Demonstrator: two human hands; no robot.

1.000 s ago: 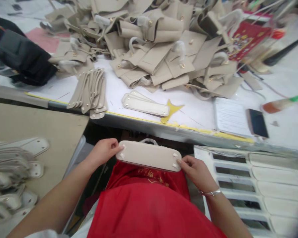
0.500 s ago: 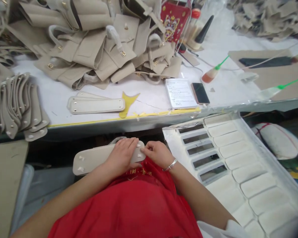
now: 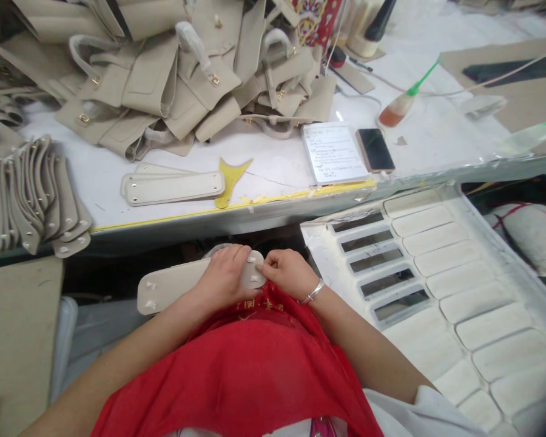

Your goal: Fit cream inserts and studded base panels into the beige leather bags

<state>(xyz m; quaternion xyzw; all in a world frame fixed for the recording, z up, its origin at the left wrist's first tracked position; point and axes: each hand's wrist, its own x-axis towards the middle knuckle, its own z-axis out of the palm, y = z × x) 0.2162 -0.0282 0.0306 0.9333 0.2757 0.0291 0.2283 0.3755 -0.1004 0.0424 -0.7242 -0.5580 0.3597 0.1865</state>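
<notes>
While opposite ends were held a second ago, your left hand (image 3: 227, 270) now closes over the beige panel (image 3: 175, 282) beside your right hand (image 3: 289, 271), whose curled fingers pinch its end before your red apron (image 3: 246, 364), suggesting work centred there: one panel, four white tabs (image 3: 151, 285), two green-tipped bottles (image 3: 397, 110), one yellow piece (image 3: 230, 182), one notebook (image 3: 330, 155), one phone (image 3: 375, 149).

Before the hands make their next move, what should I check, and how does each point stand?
1. Left hand on the beige panel: ok, it lies across it near the right end.
2. Right hand on the panel: ok, fingertips at its right end.
3. White tabs showing at both ends: ok, two at each.
4. Panel's underside sound: cannot tell, it faces away.
5. Notebook and phone apart from the hands: ok, both on the table.
</notes>
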